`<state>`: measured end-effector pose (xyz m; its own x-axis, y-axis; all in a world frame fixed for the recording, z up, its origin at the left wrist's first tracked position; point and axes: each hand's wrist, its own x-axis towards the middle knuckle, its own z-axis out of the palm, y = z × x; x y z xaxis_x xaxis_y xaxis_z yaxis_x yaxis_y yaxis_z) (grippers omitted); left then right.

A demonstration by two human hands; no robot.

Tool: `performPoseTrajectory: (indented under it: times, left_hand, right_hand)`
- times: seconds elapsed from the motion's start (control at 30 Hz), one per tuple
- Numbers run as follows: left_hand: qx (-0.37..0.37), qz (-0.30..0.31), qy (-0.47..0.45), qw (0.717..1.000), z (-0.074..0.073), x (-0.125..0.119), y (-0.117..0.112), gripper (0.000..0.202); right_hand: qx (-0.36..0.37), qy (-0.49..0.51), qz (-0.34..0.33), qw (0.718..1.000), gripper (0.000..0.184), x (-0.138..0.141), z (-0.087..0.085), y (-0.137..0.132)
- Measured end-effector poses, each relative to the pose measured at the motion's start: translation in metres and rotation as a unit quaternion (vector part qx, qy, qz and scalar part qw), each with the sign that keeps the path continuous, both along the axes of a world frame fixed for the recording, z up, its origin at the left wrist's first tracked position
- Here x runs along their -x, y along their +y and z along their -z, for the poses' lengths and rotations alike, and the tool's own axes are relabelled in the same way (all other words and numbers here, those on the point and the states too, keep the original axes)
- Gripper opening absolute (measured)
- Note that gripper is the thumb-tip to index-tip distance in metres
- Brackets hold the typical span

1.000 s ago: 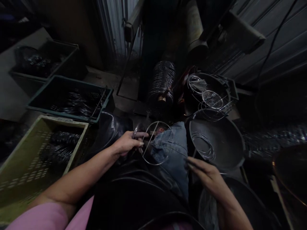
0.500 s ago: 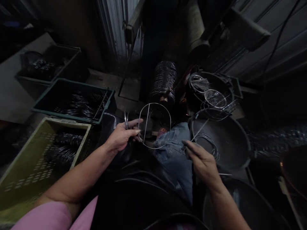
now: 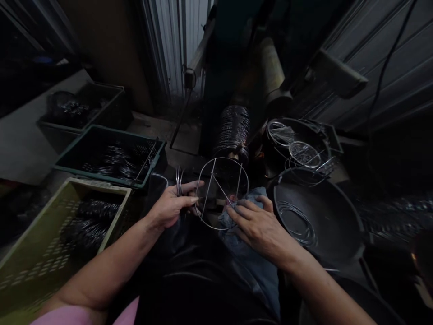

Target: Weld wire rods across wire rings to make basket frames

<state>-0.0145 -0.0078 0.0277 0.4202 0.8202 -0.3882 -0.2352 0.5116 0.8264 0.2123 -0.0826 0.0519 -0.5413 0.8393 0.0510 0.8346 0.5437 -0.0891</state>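
Observation:
My left hand (image 3: 174, 203) is closed, pinching the left edge of a round wire ring (image 3: 248, 183) between thumb and fingers. Several smaller wire loops (image 3: 178, 179) hang around its index finger. One straight wire (image 3: 208, 192) crosses the ring near its left side. A second straight wire (image 3: 238, 183) spans the right side, and a third thin wire (image 3: 221, 187) runs slantwise between them. At the ring's lower right is my right hand (image 3: 253, 221), its fingertips closed at the ends of these wires; it hides the exact contact.
A yellow crate (image 3: 20, 243) and a green crate (image 3: 77, 169) with dark wire pieces stand left. Ahead is a thick stack of wire rings (image 3: 233, 128). To the right, a dark basin (image 3: 334, 216) holds coiled wire (image 3: 297, 223); behind it sits a tub of wire parts (image 3: 304, 155).
My right hand has moved left from beside the basin to the ring, bringing a straight wire. Two more wires now show across the ring. My left hand keeps its hold.

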Motion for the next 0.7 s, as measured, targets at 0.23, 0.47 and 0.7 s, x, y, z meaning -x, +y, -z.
performPoseTrajectory:
  times: [0.23,0.47,0.7]
  left_hand:
    - [-0.011,0.006,-0.015,1.0,0.002,-0.003,0.011,0.05]
    - [-0.014,0.0,-0.015,1.0,-0.002,-0.008,0.02,0.049]
    - [0.0,-0.011,-0.038,0.999,-0.006,-0.012,0.03,0.047]
  right_hand:
    - [-0.004,-0.013,-0.003,1.0,0.033,-0.009,-0.005,0.011]
    - [0.003,-0.027,-0.013,1.0,0.038,-0.012,-0.013,0.022]
    - [0.016,-0.023,-0.02,0.999,0.042,-0.016,-0.022,0.035]
